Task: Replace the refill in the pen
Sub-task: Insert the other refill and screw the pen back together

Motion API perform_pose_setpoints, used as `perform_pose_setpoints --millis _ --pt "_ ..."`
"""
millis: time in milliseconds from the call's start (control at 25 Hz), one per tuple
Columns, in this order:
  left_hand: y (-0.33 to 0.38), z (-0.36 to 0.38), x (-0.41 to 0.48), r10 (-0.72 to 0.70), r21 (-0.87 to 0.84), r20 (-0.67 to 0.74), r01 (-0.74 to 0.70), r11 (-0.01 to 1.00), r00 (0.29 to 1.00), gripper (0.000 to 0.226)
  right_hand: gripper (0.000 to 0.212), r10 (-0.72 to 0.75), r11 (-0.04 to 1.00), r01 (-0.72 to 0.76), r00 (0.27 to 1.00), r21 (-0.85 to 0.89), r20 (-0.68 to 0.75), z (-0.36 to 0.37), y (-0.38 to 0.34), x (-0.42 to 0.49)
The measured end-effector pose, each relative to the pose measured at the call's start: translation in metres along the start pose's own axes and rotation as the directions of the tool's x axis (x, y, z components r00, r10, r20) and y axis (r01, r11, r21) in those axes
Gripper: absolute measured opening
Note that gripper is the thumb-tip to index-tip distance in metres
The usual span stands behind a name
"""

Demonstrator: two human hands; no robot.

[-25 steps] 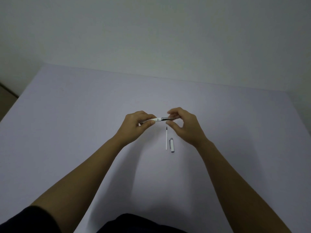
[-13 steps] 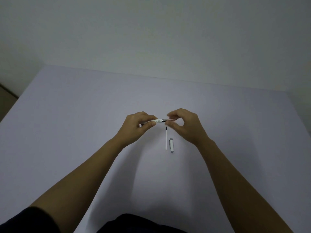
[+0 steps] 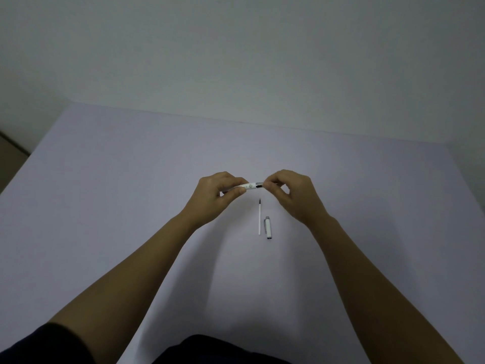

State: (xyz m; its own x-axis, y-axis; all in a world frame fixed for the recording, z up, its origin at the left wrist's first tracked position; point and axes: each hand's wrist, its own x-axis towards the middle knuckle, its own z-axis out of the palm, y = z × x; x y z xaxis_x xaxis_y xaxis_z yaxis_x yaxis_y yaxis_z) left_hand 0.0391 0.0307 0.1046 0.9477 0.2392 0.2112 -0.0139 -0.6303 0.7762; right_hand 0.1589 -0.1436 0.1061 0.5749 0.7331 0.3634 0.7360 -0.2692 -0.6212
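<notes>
I hold a white pen (image 3: 249, 186) level above the table, between both hands. My left hand (image 3: 216, 197) grips its white barrel. The thumb and forefinger of my right hand (image 3: 294, 195) pinch the dark front end with its metal ring, and the pen's tip is hidden inside those fingers. Below the pen, a thin white refill (image 3: 259, 219) with a dark tip lies on the table, pointing away from me. The white pen cap (image 3: 268, 227) lies just right of the refill, parallel to it.
The pale table (image 3: 131, 193) ends at a grey wall at the back. Its left edge drops to a darker floor at the far left. My dark clothing shows at the bottom edge.
My right fingers have closed further over the pen's dark front end, so less of it shows. Both hands stay in nearly the same place. Refill and cap lie unmoved.
</notes>
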Motion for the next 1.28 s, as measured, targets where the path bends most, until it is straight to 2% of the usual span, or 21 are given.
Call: perform_pose_setpoints --millis 120,240,400,520,640,760,880,1080,1160,1280 --pt "0.0021 -0.0003 0.0016 0.005 -0.004 -0.007 -0.005 1.0 1.0 0.018 0.021 -0.005 1.0 0.005 1.0 -0.008 0.0 -0.0022 -0.0002 -0.0002" --pt "0.0034 -0.0012 0.0025 0.014 0.0 -0.009 -0.014 1.0 1.0 0.018 0.01 -0.024 0.999 0.025 0.999 -0.026 0.024 -0.0039 0.0003 -0.0002" --pt "0.0048 -0.0019 0.0037 0.022 0.023 -0.005 -0.022 1.0 1.0 0.018 0.022 -0.019 1.0 0.019 1.0 -0.006 0.008 -0.0068 -0.0019 -0.0006" --pt "0.0051 -0.0027 0.0045 0.034 0.036 0.0 -0.034 0.999 0.999 0.018 0.01 -0.054 0.998 0.055 0.998 -0.039 0.024 -0.0074 -0.0015 0.001" --pt "0.0051 -0.0026 0.0045 0.032 0.032 -0.003 -0.032 0.999 0.999 0.017 0.014 -0.005 0.999 0.006 1.0 -0.052 0.019 -0.007 -0.001 0.0021" --pt "0.0052 -0.0035 0.0046 0.028 0.031 -0.007 -0.028 0.999 1.0 0.018 0.021 -0.049 0.998 0.049 0.999 -0.029 0.007 -0.007 -0.0032 0.0009" --pt "0.0057 -0.0032 0.0041 0.033 0.025 -0.006 -0.033 0.999 0.999 0.018 0.011 -0.055 0.996 0.055 0.998 -0.068 0.004 -0.0063 -0.0041 0.0026" --pt "0.0069 -0.0038 0.0054 0.025 0.022 -0.017 -0.025 0.999 1.0 0.018 0.019 -0.055 0.997 0.055 0.998 -0.045 0.007 -0.0072 -0.005 0.0018" --pt "0.0072 -0.0038 0.0056 0.03 0.034 -0.006 -0.03 0.999 1.0 0.018 0.012 -0.072 0.995 0.072 0.997 -0.075 0.006 -0.0079 -0.005 0.002" --pt "0.0076 -0.0025 0.0049 0.031 0.02 -0.019 -0.031 0.999 0.999 0.017 0.016 -0.051 0.995 0.05 0.999 -0.085 -0.013 -0.0089 -0.0063 0.0031"
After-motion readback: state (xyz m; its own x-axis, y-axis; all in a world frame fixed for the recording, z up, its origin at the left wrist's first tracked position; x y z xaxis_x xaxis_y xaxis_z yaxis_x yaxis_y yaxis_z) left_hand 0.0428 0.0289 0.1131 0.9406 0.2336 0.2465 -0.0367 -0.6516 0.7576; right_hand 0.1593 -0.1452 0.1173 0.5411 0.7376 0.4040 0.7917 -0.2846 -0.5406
